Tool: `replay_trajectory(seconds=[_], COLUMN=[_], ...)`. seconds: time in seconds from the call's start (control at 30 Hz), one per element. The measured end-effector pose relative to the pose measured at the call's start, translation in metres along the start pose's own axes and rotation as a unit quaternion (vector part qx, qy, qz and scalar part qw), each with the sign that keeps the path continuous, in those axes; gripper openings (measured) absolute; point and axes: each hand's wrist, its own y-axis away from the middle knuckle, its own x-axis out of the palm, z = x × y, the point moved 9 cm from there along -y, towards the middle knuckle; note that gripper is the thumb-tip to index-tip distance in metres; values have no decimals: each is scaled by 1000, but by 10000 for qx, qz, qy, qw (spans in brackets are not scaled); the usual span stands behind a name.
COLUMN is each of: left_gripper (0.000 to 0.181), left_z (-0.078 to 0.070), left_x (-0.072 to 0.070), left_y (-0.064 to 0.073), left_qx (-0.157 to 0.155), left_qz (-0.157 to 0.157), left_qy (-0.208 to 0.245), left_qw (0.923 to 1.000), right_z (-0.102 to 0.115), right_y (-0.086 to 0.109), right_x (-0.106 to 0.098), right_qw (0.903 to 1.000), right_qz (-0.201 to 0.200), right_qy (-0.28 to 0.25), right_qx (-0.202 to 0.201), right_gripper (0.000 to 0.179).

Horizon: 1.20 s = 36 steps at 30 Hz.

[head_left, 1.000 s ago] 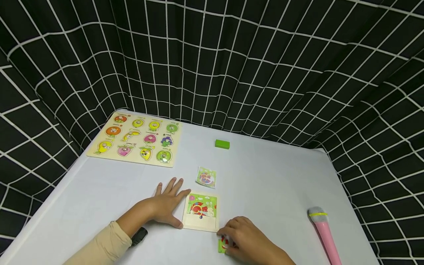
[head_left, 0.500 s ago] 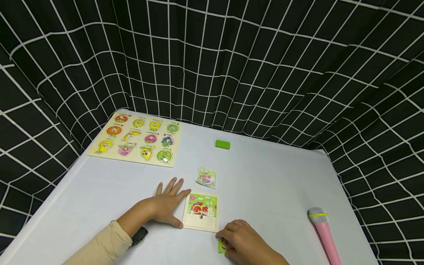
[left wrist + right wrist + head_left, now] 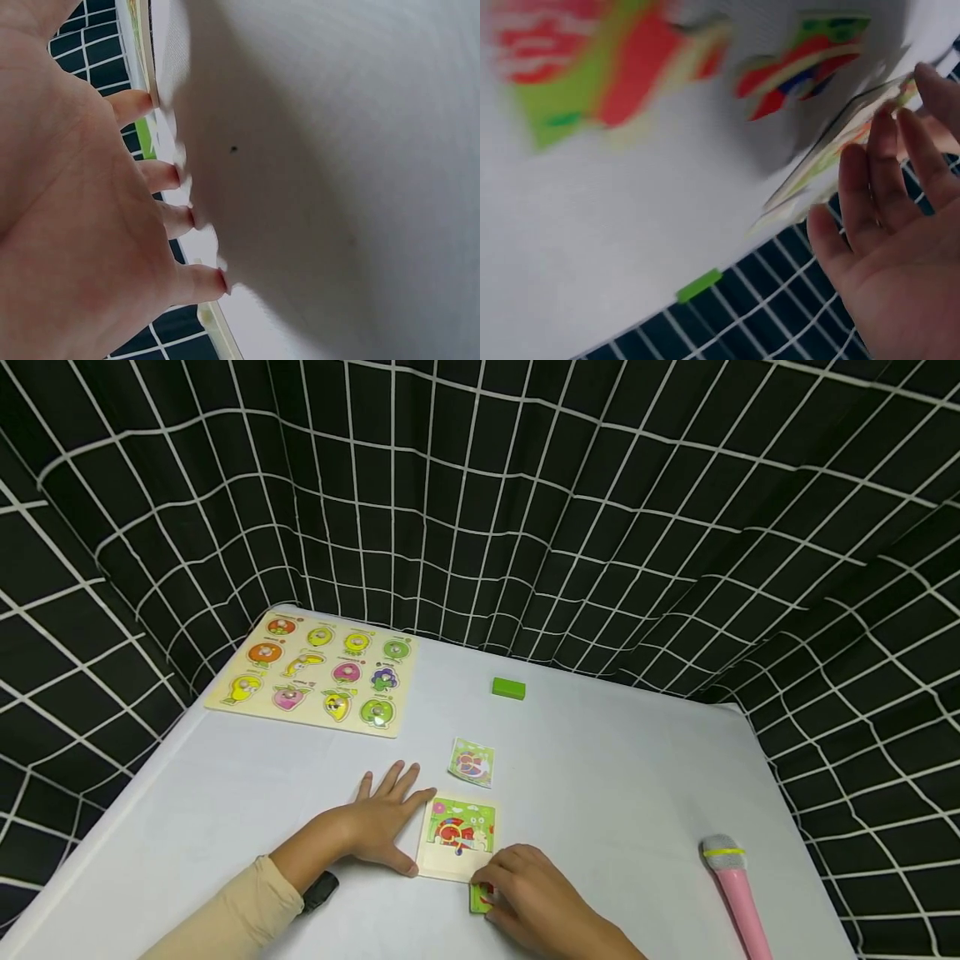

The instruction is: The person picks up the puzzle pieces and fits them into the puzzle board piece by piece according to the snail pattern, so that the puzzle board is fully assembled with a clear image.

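Observation:
My left hand (image 3: 375, 831) lies with spread fingers at the left edge of a square wooden jigsaw board (image 3: 442, 867); thumb and index finger touch its edge. The upper part of the board carries a snail picture, and bare wood shows below. At the board's lower right corner, my right hand (image 3: 536, 897) pinches a green and red puzzle piece (image 3: 477, 900), partly hidden by the fingers. In the right wrist view a red, blue and green puzzle piece (image 3: 802, 64) lies on the table, beside blurred red and green pieces (image 3: 630, 67).
Beyond the board lies a small picture card (image 3: 472, 762). A fruit peg puzzle (image 3: 315, 672) occupies the back left, and a green block (image 3: 508, 688) sits at the back. A pink toy microphone (image 3: 738, 893) lies at the right. Black gridded cloth (image 3: 480, 510) surrounds the table.
My right hand and the green and red piece have shifted left and away from me, closer to the board's lower right corner. The left hand stays at the board's edge.

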Motion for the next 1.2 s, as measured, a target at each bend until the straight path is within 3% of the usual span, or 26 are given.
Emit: replay_trajectory(seconds=[0.17,0.47,1.2], left_gripper=[105,105,106], left_z=[0,0,1], left_x=[1,3,3], left_y=[-1,-4,-1], left_qx=[-10,-27,-99], left_qz=[51,155,175], left_qy=[-79,-79,-133], left_qw=[10000,9998,9997], right_z=[1,3,12], right_y=[-25,-57,-62], right_x=[-1,12,19], right_qw=[9998,9988,9964], right_qz=[-108,252,187], right_qy=[77,305,813], right_qx=[177,304,116], right_gripper=[23,22,27])
